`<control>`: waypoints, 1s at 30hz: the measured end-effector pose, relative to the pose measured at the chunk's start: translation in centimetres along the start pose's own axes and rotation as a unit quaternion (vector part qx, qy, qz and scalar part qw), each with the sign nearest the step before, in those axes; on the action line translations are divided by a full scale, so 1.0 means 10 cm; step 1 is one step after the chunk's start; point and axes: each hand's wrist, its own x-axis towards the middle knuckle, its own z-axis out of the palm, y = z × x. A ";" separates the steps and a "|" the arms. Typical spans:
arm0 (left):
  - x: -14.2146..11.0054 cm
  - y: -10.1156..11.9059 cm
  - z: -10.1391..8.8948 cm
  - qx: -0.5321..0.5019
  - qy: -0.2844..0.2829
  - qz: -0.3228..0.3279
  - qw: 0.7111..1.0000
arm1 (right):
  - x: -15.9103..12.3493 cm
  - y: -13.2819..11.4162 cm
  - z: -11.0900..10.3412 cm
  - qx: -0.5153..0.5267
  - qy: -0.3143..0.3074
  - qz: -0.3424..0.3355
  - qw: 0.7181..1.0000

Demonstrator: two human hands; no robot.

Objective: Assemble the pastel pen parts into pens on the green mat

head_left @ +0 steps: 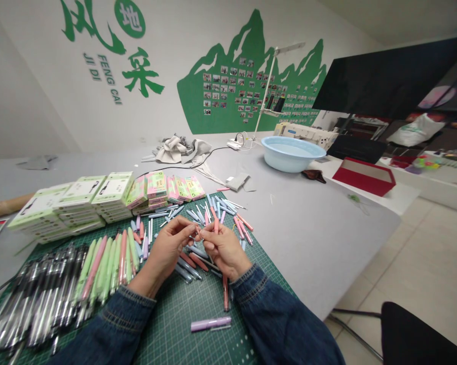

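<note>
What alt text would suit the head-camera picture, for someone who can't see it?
A person's left hand and right hand are close together above a green cutting mat, the right holding a coral pen part. Loose pastel pen pieces lie around them, with rows of pens and stacked boxes to the left.

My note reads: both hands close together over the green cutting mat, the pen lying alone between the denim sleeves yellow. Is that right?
Not quite: the head view shows that pen is light purple, not yellow. The rest holds: left hand and right hand close together over the green cutting mat, pen between the denim sleeves.
</note>
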 end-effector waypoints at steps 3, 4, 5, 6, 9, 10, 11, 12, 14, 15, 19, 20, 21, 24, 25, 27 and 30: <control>0.00 0.00 0.01 -0.005 0.000 -0.002 1.000 | -0.02 0.00 0.04 -0.038 0.007 -0.038 0.999; 0.00 -0.01 0.01 -0.002 -0.002 -0.002 1.000 | -0.02 0.01 0.04 -0.047 0.012 -0.051 0.998; -0.01 -0.02 0.01 0.003 -0.002 -0.002 1.000 | -0.02 0.01 0.05 -0.057 0.019 -0.064 0.996; -0.01 -0.02 0.01 0.009 0.001 -0.001 1.000 | -0.02 0.01 0.05 -0.068 0.028 -0.078 0.994; -0.01 -0.04 0.01 0.028 0.019 0.007 0.999 | -0.03 0.02 0.07 -0.102 0.048 -0.099 0.989; -0.01 -0.04 0.01 0.030 0.023 0.012 0.999 | -0.03 0.02 0.07 -0.107 0.049 -0.099 0.988; -0.01 -0.04 0.00 0.030 0.028 0.017 0.999 | -0.03 0.02 0.08 -0.109 0.046 -0.097 0.988; 0.00 -0.04 0.00 0.028 0.033 0.021 0.999 | -0.04 0.02 0.08 -0.109 0.041 -0.094 0.989; 0.01 -0.03 0.00 0.024 0.043 0.027 0.998 | -0.04 0.01 0.09 -0.108 0.032 -0.091 0.989; 0.01 -0.03 0.00 0.021 0.048 0.032 0.998 | -0.04 0.01 0.09 -0.110 0.030 -0.091 0.989; 0.02 -0.03 0.00 0.012 0.063 0.032 0.997 | -0.04 0.02 0.12 -0.164 0.058 -0.108 0.979; 0.02 -0.03 0.00 0.012 0.066 0.030 0.997 | -0.05 0.03 0.13 -0.192 0.073 -0.116 0.972; 0.02 -0.03 0.00 0.013 0.070 0.028 0.997 | -0.06 0.03 0.14 -0.219 0.089 -0.124 0.964; 0.00 -0.04 0.02 0.022 0.078 0.030 0.996 | -0.10 0.03 0.19 -0.261 0.125 -0.137 0.947; 0.00 -0.04 0.03 0.027 0.078 0.035 0.996 | -0.11 0.03 0.19 -0.257 0.130 -0.137 0.948; -0.02 -0.04 0.05 0.039 0.078 0.051 0.995 | -0.12 0.03 0.19 -0.233 0.130 -0.132 0.955; -0.02 -0.05 0.08 0.056 0.084 0.078 0.992 | -0.11 0.04 0.17 -0.197 0.111 -0.138 0.964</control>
